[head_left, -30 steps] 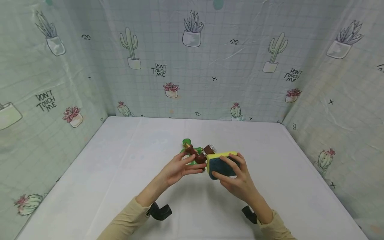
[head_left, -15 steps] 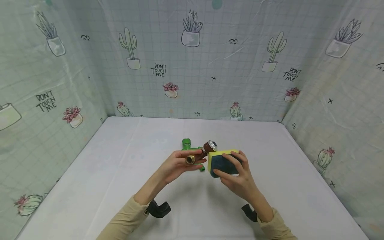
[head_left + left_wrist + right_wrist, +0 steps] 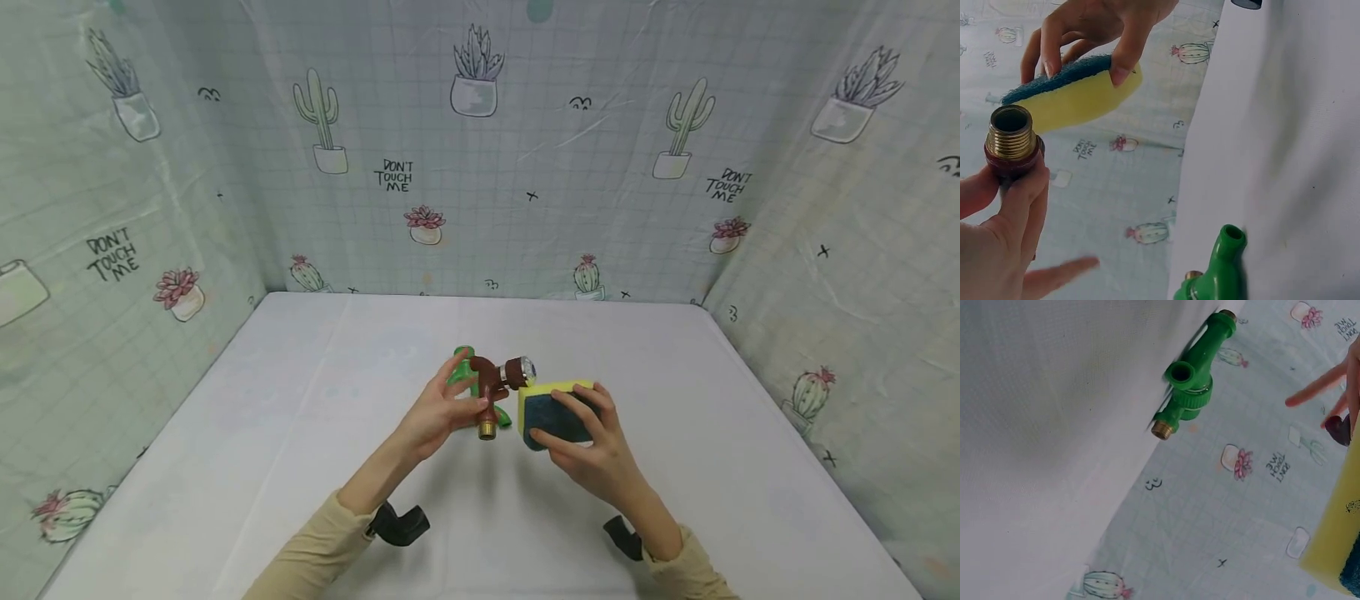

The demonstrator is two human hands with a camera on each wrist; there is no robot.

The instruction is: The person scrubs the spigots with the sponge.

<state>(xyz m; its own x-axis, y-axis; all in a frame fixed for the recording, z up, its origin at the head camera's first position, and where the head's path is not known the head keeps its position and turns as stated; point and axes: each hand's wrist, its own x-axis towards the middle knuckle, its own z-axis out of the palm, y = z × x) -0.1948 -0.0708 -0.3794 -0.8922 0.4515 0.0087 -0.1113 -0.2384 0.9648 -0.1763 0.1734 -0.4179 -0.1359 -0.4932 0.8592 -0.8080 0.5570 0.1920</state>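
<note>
My left hand (image 3: 438, 412) grips a brown tap (image 3: 487, 387) with a silvery knob, held above the table. The tap's brass threaded end (image 3: 1011, 137) points down toward me in the head view and shows its open bore in the left wrist view. Beside it, my right hand (image 3: 600, 454) pinches a yellow sponge (image 3: 558, 415) with a dark blue-green scouring side. The sponge's upper left corner is right at the tap's knob. Behind the left hand, a green tap (image 3: 1200, 365) lies on the table, partly hidden in the head view.
The white-covered table (image 3: 345, 350) has patterned cloth (image 3: 495, 217) rising at its back and both sides. Black curved pieces (image 3: 399, 527) are worn at both wrists, low over the tabletop.
The brown tap has been turned in my left hand: its brass end pointed up and left, then toward the head camera, now downward. The sponge moved up slightly, then came back down.
</note>
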